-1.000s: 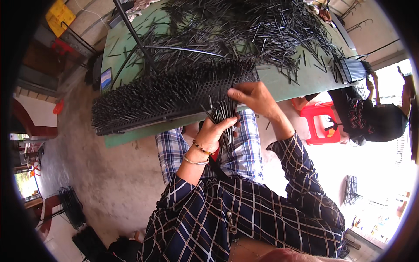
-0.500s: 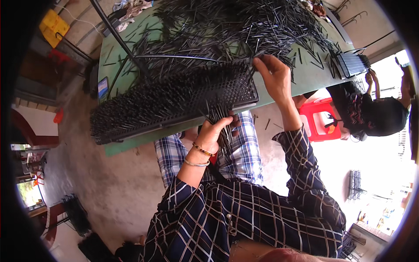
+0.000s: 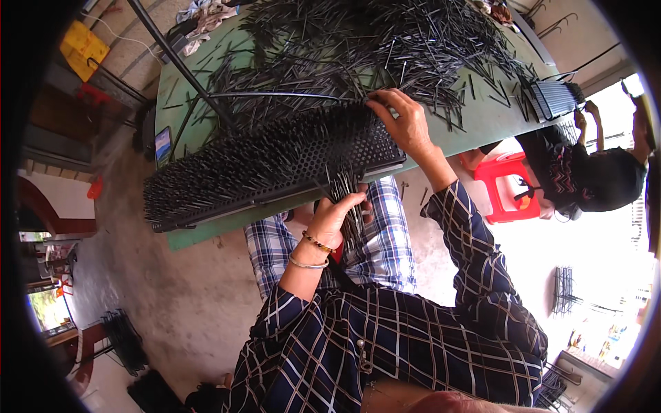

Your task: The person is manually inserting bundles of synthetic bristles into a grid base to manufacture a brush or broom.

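My left hand point(image 3: 337, 215) is closed around a bundle of thin black sticks point(image 3: 344, 184), just below the near edge of a long black perforated panel point(image 3: 313, 162). Black sticks stand upright like bristles in most of the panel's holes. Bare holes show toward its right end and along the near side. My right hand point(image 3: 405, 125) reaches over the panel's right end. Its thumb and forefinger pinch together at the far rows, apparently on one thin black stick, which is hard to separate from the dark sticks behind it.
Loose black sticks point(image 3: 427, 58) lie heaped on the green table point(image 3: 458, 141). A black metal bar point(image 3: 169, 58) slants up at the panel's far side. A phone point(image 3: 162, 144) lies left. At right, a co-worker point(image 3: 595, 175) handles another panel point(image 3: 554, 100) near a red stool point(image 3: 490, 186).
My right hand has moved left and slightly down, bringing its fingertips to the panel's far rows. My left hand stays nearly in place with the bundle.
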The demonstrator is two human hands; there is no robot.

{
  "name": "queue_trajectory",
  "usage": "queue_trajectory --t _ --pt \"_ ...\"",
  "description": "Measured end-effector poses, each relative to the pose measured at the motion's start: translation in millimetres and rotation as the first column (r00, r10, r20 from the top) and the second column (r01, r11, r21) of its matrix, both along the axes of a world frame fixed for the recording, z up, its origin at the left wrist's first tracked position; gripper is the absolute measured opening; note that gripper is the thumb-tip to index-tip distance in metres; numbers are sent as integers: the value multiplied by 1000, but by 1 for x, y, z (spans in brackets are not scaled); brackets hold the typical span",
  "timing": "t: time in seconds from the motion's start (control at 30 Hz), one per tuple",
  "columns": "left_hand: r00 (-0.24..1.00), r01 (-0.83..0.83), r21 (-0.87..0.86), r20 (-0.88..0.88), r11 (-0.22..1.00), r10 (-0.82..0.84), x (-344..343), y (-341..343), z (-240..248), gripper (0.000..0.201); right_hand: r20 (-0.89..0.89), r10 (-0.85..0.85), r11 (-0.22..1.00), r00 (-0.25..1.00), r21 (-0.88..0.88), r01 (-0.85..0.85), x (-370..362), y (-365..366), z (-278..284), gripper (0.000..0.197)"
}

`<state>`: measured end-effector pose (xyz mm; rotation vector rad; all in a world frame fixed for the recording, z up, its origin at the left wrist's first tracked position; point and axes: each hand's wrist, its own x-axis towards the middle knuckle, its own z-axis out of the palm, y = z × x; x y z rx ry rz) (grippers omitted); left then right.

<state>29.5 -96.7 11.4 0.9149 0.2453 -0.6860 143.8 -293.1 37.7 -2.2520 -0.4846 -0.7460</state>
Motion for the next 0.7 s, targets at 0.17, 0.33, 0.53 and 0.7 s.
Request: queue_trajectory --t 0.17,0.33,0.53,0.7 --pt "1000 -18 2 9 1000 18 -1 0 0 21 -6 -66 997 998 37 66 1 -1 -4 17" --pt "1000 -17 -24 -7 1000 17 -1 1 -3 21 -44 -31 997 999 66 34 1 0 -7 19" --pt "1000 -17 -61 4 998 18 0 2 -4 21 0 -10 999 1000 33 10 -1 -1 -6 18" --pt "999 -27 -92 17 995 29 -1 0 1 22 118 -39 996 992 -77 48 -8 -1 -10 18"
